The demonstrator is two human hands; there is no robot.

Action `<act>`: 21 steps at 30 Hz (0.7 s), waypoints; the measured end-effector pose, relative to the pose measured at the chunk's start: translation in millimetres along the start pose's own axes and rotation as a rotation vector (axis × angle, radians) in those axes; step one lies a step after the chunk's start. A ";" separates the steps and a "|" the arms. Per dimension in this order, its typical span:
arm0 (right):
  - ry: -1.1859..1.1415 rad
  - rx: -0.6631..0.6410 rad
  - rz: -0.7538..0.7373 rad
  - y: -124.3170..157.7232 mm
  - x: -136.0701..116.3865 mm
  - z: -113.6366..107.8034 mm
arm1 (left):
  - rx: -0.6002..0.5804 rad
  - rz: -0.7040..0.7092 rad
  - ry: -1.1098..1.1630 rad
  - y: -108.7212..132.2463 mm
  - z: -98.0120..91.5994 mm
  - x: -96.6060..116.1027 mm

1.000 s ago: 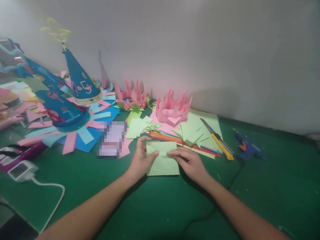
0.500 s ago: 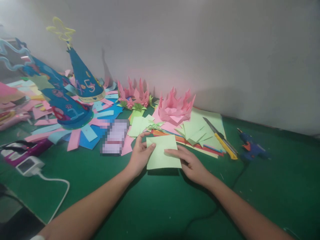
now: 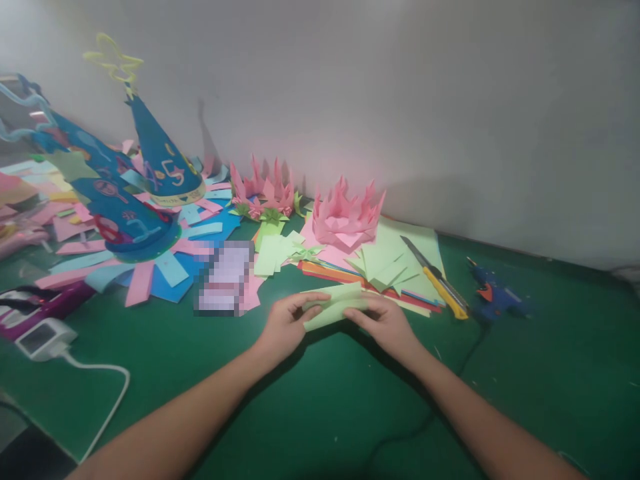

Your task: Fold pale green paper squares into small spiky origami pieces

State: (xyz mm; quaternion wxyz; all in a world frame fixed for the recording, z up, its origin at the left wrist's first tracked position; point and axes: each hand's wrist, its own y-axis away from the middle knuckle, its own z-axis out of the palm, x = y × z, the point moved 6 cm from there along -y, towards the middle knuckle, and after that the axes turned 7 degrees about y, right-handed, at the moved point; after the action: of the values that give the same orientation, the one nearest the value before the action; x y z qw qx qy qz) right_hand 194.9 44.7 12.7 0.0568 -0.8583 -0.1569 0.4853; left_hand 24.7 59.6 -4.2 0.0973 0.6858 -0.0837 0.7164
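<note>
A pale green square of paper [image 3: 334,308] is held in both hands above the green table, bent over lengthwise so that it looks narrow. My left hand [image 3: 286,325] pinches its left end between thumb and fingers. At the other end, my right hand [image 3: 387,327] grips the paper with the thumb on the near side. Just beyond the hands lie stacked coloured sheets [image 3: 335,272] and loose pale green pieces [image 3: 383,265]. A pink paper crown [image 3: 345,217] stands behind them.
A yellow box cutter [image 3: 443,288] and a blue glue gun [image 3: 500,297] lie to the right. Left are a blurred-out phone [image 3: 224,279], blue cone hats [image 3: 160,157] and a white device [image 3: 46,339] with a cable. A second pink crown [image 3: 265,190] stands by the wall.
The pale green paper was flat and facing me; now it is bent over into a narrower shape. Both hands have shifted their hold on it. The view has turned slightly right.
</note>
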 end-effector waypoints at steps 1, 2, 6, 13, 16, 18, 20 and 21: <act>-0.010 -0.001 0.014 0.0 -0.3 -0.3 | 0.024 -0.005 0.034 -0.1 -1.2 -0.3; -0.018 -0.008 0.022 0.1 -1.1 -0.2 | 0.053 -0.013 0.064 -0.3 -2.9 -0.7; 0.001 -0.031 0.013 1.3 -5.4 0.4 | 0.098 -0.021 0.157 -0.1 -6.8 1.9; 0.191 0.035 -0.018 2.8 -8.5 -1.3 | -0.115 -0.057 0.013 4.4 7.1 2.7; 0.173 0.084 0.053 3.8 -2.5 -1.9 | -0.099 -0.045 -0.163 3.0 7.1 -3.4; 0.024 0.115 0.123 4.1 4.0 -2.4 | -0.086 -0.069 -0.166 2.0 6.4 -7.8; -0.213 0.118 0.191 3.6 9.9 -1.1 | -0.063 -0.113 -0.084 1.6 5.2 -10.3; -0.325 0.096 0.222 2.9 11.7 0.7 | -0.054 -0.139 -0.023 1.7 5.0 -10.7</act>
State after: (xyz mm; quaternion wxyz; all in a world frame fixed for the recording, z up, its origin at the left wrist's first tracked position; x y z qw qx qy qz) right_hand 200.5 45.7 2.0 0.0179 -0.7770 -0.0454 0.6276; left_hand 29.5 56.4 -14.6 0.1642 0.6955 -0.0561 0.6973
